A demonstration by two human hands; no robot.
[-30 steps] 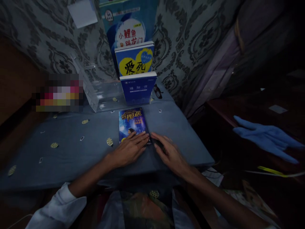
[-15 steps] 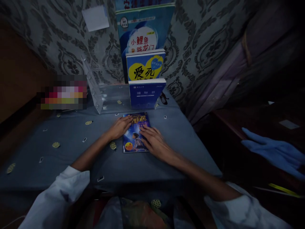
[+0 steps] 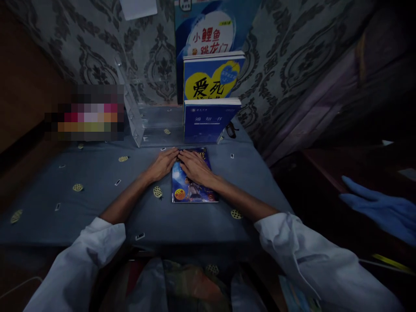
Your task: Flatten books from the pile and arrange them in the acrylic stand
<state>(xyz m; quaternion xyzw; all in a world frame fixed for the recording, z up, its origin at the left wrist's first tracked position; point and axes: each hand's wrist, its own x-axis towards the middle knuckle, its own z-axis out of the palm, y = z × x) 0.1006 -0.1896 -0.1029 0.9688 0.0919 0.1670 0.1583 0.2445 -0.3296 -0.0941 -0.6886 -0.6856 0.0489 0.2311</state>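
A blue illustrated book (image 3: 191, 195) lies flat on the cloth-covered table in front of me. My left hand (image 3: 164, 164) rests with its fingertips at the book's upper left corner, fingers stretched out. Across the upper part of the cover lies my right hand (image 3: 195, 167), flat, its fingertips close to those of the left. Both hands hide much of the cover's title. Just behind the book, a clear acrylic stand (image 3: 133, 112) holds several upright books, with a blue book (image 3: 208, 125) in front and a yellow-and-blue book (image 3: 211, 78) behind it.
The table (image 3: 107, 208) has a grey-blue cloth with pineapple prints. Dark glasses (image 3: 231, 130) lie right of the stand. A blurred-out colourful object (image 3: 91, 117) is at the back left. A blue glove (image 3: 380, 208) lies on a dark surface to the right. Patterned wallpaper rises behind.
My right hand has slid up and left over the cover, toward my left hand. The whole view has shifted slightly; the book still lies flat.
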